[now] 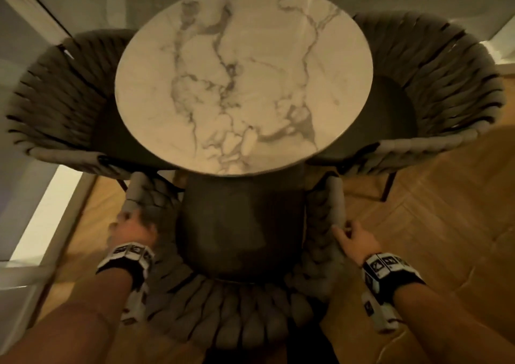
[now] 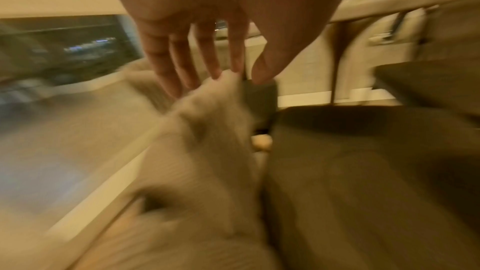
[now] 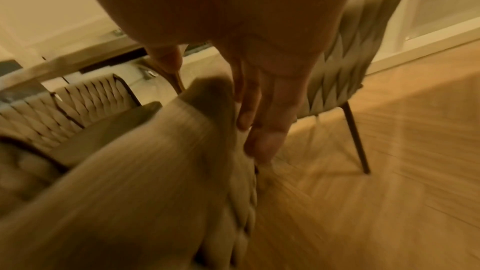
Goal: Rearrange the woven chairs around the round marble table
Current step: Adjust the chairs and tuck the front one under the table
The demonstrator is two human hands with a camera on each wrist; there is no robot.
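Warm light falls on a herringbone wood floor (image 1: 434,224), with pale window frames behind. Nearest the person stands a woven chair (image 1: 239,302), its seat pushed partly under the round marble table (image 1: 245,79), its arms reaching forward on either side.

The left hand (image 1: 133,228) lies on the chair's left arm; in the left wrist view the fingers (image 2: 182,63) are stretched out straight, their tips touching the woven edge, with nothing clasped. The right hand (image 1: 358,237) lies against the outer face of the right arm, fingers (image 3: 259,114) long and flat along the weave, thumb apart; it too presses rather than clasps. Both wrist views are blurred, so finer contact is hard to read.

Further on, the left chair (image 1: 64,107) and the right chair (image 1: 434,90) flank the table, both tucked under its rim.

With flat palms only, a shove may slip off the soft weave. Push unevenly and the chair may twist, its arm tips knocking the neighbouring chairs just beside them. Push too far and the arm tips or back may strike the marble edge.
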